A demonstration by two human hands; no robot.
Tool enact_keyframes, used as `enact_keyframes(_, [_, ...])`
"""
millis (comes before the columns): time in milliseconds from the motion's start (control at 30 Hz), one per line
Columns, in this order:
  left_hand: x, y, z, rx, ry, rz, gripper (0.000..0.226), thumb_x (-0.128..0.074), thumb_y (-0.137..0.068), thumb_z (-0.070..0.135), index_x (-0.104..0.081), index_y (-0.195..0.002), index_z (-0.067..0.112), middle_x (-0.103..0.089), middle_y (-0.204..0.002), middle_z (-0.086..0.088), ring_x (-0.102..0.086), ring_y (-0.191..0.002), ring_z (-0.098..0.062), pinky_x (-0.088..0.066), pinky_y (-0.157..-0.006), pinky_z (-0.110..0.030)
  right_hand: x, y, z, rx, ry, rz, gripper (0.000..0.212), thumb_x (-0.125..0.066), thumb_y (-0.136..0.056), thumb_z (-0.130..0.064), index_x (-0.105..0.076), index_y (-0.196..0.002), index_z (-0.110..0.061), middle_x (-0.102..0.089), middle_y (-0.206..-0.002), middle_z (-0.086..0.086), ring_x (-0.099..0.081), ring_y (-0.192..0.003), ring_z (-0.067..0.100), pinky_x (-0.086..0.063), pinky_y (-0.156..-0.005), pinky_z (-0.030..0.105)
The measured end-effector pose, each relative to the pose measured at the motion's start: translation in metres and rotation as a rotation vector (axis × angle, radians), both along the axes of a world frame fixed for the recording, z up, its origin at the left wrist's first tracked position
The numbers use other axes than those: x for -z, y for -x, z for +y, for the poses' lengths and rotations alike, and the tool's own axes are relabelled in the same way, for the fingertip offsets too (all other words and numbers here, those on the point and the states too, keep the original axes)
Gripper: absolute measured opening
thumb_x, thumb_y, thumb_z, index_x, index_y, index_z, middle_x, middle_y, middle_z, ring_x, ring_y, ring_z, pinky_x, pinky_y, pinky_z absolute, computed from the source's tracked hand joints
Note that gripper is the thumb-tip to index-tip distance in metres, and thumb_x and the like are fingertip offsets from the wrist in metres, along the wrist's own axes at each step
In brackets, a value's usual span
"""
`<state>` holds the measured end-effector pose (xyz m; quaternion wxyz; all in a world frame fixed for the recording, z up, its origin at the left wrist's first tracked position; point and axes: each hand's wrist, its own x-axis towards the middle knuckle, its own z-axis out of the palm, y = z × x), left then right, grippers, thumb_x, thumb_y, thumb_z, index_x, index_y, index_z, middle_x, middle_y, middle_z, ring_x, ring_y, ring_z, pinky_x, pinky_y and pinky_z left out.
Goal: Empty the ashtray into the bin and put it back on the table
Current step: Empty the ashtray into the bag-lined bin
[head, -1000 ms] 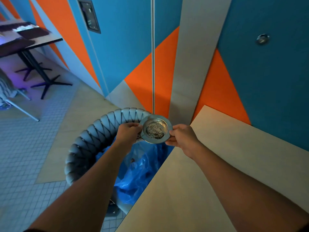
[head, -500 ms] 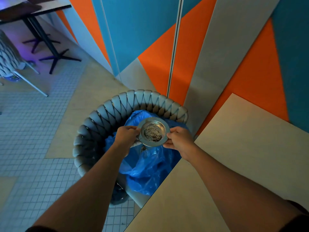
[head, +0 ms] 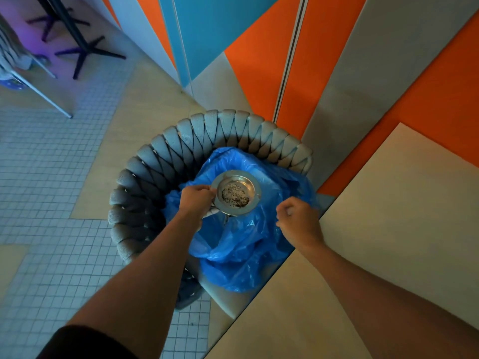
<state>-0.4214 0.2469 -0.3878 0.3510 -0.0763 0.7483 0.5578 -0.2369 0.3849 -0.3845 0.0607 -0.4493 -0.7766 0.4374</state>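
Observation:
A round metal ashtray (head: 237, 191) holding grey ash is level above the bin (head: 160, 161), a grey woven basket lined with a blue plastic bag (head: 243, 244). My left hand (head: 195, 199) grips the ashtray's left rim. My right hand (head: 298, 221) is off the ashtray, a little to its right and lower, fingers curled with nothing in them, over the bag's right edge. The beige table (head: 388, 229) lies to the right of the bin.
An orange, blue and grey panelled wall (head: 324, 60) stands right behind the bin. The floor (head: 51, 190) on the left is small tiles. A black table base (head: 83, 47) and a chair leg (head: 39, 92) are at the top left.
My right hand let go of the ashtray and dropped to the right. The view tilted down, and the ashtray now hangs further over the blue bag.

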Motion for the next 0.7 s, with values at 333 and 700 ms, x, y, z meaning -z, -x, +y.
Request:
enact_keyframes(333, [0.037, 0.021, -0.004, -0.084, 0.087, 0.101, 0.015, -0.064, -0.088, 0.017, -0.072, -0.076, 0.014, -0.073, -0.080, -0.010, -0.071, -0.073, -0.021, -0.060, -0.060, -0.031, 0.034, -0.033, -0.009, -0.374, -0.506, -0.089, 0.011, -0.062, -0.090, -0.027, -0.065, -0.087, -0.017, -0.073, -0.079, 0.000, -0.066, -0.070, 0.023, -0.052, -0.057, 0.032])
enact_keyframes(700, [0.052, 0.041, -0.002, -0.128, 0.199, 0.277, 0.008, -0.067, -0.084, 0.024, -0.073, -0.086, 0.019, -0.072, -0.079, 0.001, -0.070, -0.075, -0.016, -0.057, -0.060, -0.028, 0.048, -0.036, -0.009, -0.359, -0.608, -0.003, 0.016, -0.056, -0.088, -0.030, -0.062, -0.078, -0.019, -0.063, -0.063, -0.004, -0.055, -0.056, 0.016, -0.045, -0.046, 0.029])
